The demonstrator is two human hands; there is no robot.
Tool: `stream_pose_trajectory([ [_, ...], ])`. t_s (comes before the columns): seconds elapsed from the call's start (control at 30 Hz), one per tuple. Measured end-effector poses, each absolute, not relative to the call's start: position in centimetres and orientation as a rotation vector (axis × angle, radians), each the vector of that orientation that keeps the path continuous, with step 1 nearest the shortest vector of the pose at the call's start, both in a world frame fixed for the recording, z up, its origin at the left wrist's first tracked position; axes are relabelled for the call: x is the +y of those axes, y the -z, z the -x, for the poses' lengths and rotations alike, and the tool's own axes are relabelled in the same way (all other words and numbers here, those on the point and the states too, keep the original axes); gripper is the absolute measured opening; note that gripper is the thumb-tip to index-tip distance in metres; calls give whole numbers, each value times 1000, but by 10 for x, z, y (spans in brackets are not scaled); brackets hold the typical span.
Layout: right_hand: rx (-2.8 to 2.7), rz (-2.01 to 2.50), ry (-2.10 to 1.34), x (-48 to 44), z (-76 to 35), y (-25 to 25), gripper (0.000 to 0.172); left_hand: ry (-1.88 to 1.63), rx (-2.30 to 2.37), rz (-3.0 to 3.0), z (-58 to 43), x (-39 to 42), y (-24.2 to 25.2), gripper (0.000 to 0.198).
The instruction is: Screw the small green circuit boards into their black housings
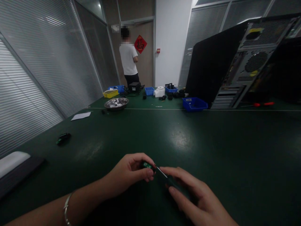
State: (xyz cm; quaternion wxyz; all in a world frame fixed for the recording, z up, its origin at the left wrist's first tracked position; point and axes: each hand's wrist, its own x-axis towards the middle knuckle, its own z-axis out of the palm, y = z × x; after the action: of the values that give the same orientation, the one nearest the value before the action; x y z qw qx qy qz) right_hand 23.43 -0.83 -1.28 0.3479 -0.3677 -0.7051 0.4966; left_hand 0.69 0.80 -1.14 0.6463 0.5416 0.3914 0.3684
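Observation:
Between the thumb and fingers of my left hand (133, 169) is a small green circuit board (147, 165), partly covered by the fingers. My right hand (192, 194) is closed around the dark handle of a screwdriver (162, 172). Its thin metal shaft points left and up, and the tip meets the edge of the board or the fingertips there; which one I cannot tell. Both hands are above the dark green table (131, 135). A bracelet (66, 208) circles my left wrist.
A small dark part with green (63, 138) and white paper (81, 116) lie left. Farther back are a metal bowl (116, 103), a blue bin (194, 104), a white device (159, 91) and a large computer case (218, 59). A person (128, 58) stands beyond the table.

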Motion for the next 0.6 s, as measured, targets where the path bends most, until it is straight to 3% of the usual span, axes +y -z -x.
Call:
stream_pose_trajectory([
  [0.6, -1915, 993, -1171, -9, -235, 16, 37, -880, 885, -1362, -9, 3, 10, 16],
])
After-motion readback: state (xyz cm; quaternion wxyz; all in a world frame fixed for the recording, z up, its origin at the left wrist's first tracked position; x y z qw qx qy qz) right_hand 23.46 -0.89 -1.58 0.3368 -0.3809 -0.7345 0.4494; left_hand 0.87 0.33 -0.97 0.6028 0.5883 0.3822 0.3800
